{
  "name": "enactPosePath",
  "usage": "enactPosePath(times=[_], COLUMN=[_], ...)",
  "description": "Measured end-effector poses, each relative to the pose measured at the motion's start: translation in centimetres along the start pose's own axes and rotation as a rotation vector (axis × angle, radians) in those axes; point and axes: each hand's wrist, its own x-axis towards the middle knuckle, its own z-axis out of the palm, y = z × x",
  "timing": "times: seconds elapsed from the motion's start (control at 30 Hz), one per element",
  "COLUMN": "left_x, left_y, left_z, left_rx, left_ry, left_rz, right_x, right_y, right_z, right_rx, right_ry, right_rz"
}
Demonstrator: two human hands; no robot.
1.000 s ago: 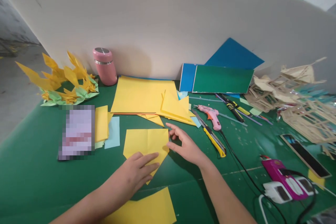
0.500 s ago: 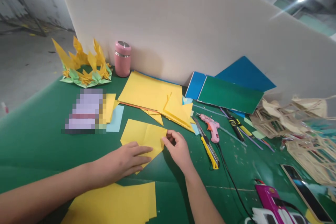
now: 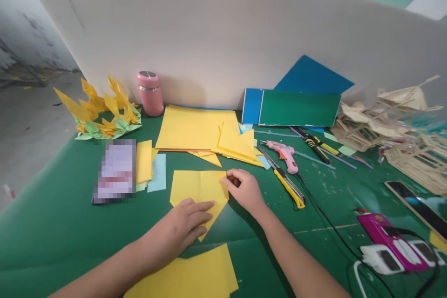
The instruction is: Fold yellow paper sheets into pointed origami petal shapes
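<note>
A yellow sheet of paper [image 3: 190, 187] lies on the green table, creased down its middle, its near end folded to a point. My left hand [image 3: 186, 226] rests flat over its lower part with the fingers stretched out. At the sheet's upper right corner, my right hand [image 3: 246, 191] pinches the edge between thumb and fingers. Closer to me, more yellow sheets [image 3: 195, 274] lie partly under my left forearm. Beyond the creased sheet sits a stack of yellow paper [image 3: 192, 128] with folded yellow pieces [image 3: 235, 142] on its right side.
At the left are a yellow-and-green paper crown [image 3: 104, 107], a pink flask [image 3: 151, 95] and a blurred-out purple item [image 3: 117, 167]. To the right lie a yellow cutter [image 3: 289, 188], a pink glue gun [image 3: 284, 153], a phone [image 3: 419, 207], a purple power strip [image 3: 387, 237] and wooden models [image 3: 401, 149].
The camera view has tilted and shifted, so everything sits differently in the picture. Both hands stay on the same sheet, left flat on it and right at its corner.
</note>
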Motion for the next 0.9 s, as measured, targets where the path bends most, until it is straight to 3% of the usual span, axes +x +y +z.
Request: enactPosePath(times=[0.17, 0.43, 0.63, 0.7, 0.8, 0.9], left_x=[-0.2, 0.2, 0.7, 0.2, -1.9, -4.7], left_y=[-0.1, 0.5, 2.1, 3.7, 6.0, 6.5], left_z=[0.1, 0.3, 0.3, 0.7, 2.1, 3.6], left_rx=[-0.018, 0.049, 0.267, 0.332, 0.339, 0.382], left_ry=[-0.023, 0.05, -0.001, 0.016, -0.058, -0.067], left_rz=[0.015, 0.151, 0.026, 0.03, 0.119, 0.143], right_x=[-0.1, -0.6, -1.0, -1.1, -1.1, -0.8], right_y=[-0.3, 0.1, -0.2, -0.3, -0.2, 0.1], right_z=[-0.1, 0.2, 0.0, -0.1, -0.4, -0.7], right_rx=[-0.002, -0.007, -0.015, -0.011, -0.006, -0.003], right_ry=[-0.005, 0.004, 0.001, 0.0, 0.014, 0.012], right_rz=[-0.049, -0.075, -0.054, -0.048, -0.031, -0.015])
